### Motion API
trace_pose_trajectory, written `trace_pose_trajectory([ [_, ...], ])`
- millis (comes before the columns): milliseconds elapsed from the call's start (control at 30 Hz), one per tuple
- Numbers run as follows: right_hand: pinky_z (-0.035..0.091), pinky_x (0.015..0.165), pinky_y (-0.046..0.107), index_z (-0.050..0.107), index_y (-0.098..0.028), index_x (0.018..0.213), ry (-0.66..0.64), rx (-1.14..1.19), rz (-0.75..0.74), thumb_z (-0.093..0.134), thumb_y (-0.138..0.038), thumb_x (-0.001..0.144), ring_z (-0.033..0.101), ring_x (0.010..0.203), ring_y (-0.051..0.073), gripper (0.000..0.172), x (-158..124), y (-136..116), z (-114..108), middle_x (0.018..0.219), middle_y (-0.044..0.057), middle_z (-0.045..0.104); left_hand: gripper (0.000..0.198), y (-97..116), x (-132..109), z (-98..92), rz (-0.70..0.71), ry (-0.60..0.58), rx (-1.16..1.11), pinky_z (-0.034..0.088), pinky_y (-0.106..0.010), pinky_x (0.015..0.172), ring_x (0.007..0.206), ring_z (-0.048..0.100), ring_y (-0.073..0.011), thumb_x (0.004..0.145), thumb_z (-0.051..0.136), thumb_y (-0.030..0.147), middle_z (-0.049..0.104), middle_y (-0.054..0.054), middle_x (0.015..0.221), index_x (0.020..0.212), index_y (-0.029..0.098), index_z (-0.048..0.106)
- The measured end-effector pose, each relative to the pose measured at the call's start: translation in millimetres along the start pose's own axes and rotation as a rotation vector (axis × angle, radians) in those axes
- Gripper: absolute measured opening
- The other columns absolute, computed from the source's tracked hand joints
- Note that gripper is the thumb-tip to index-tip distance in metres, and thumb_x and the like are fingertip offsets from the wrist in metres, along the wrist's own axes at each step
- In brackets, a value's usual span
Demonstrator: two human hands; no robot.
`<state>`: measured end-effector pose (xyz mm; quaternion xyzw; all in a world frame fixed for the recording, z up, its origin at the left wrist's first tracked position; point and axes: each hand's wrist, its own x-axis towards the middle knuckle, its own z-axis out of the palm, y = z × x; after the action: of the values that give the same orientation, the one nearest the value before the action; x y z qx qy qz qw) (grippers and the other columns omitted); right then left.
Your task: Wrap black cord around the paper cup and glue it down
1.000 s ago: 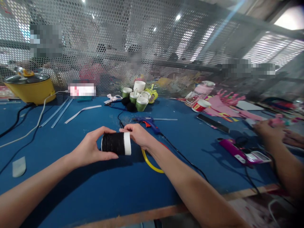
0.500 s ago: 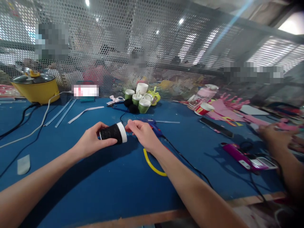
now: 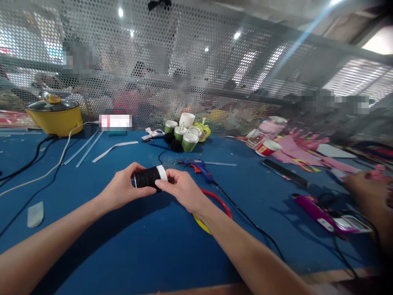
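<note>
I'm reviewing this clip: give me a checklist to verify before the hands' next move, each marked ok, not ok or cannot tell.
1. Left hand gripping the black-and-white cylinder: ok, thumb and fingers around it.
2. Right hand touching the cylinder: ok, thumb at its white end.
3. Inside of the cylinder visible: cannot tell what it holds.
4. Blue glue gun lying on the table: ok.
5. Glue gun hot: cannot tell.
6. Red-and-yellow ring fully in sight: not ok, the right forearm covers part.
</note>
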<state>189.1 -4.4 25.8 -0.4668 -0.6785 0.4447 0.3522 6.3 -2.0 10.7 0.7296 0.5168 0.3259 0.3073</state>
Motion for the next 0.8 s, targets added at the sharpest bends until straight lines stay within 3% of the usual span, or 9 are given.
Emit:
trace_pose_trajectory([
  [133, 0.037, 0.059, 0.024, 0.061, -0.015, 0.077, -0.037, 0.027, 0.005, 0.061, -0.04, 0.071, 0.048, 0.063, 0.011, 0.026, -1.3, -2.7, -0.4, 0.069, 0.0, 0.057, 0.043, 0.6, -0.1, -0.7, 0.002, 0.006, 0.0, 0.044, -0.03, 0.068, 0.08, 0.057, -0.0204, 0.063, 0.065, 0.047, 0.063, -0.003, 0.087, 0.092, 0.019, 0.051],
  [300, 0.036, 0.056, 0.024, 0.06, -0.015, 0.075, 0.036, -0.06, 0.012, 0.056, -0.037, 0.075, 0.046, 0.06, 0.011, 0.023, -1.8, 1.0, 2.6, 0.066, 0.001, 0.055, 0.043, 4.2, -2.7, -0.2, 0.036, 0.014, 0.069, 0.043, -0.03, 0.066, 0.081, 0.058, -0.0213, 0.064, 0.065, 0.045, 0.063, -0.003, 0.088, 0.095, 0.02, 0.05],
  [633, 0.038, 0.057, 0.025, 0.062, -0.016, 0.078, 0.043, -0.078, -0.033, 0.058, -0.041, 0.073, 0.05, 0.062, 0.013, 0.026, 0.0, 6.7, 3.5, 0.068, 0.001, 0.058, 0.043, 3.8, -2.9, 1.3, 0.141, 0.056, 0.166, 0.042, -0.032, 0.067, 0.08, 0.057, -0.0219, 0.064, 0.067, 0.043, 0.061, -0.004, 0.089, 0.094, 0.019, 0.05],
  [800, 0.036, 0.054, 0.025, 0.058, -0.016, 0.069, 0.031, -0.027, -0.054, 0.042, -0.055, 0.08, 0.047, 0.058, 0.013, 0.044, 0.0, 7.2, 2.2, 0.059, 0.0, 0.053, 0.042, 2.4, -1.3, 0.0, 0.05, 0.03, 0.054, 0.041, -0.028, 0.063, 0.075, 0.056, -0.019, 0.064, 0.066, 0.043, 0.061, -0.002, 0.086, 0.094, 0.019, 0.05],
])
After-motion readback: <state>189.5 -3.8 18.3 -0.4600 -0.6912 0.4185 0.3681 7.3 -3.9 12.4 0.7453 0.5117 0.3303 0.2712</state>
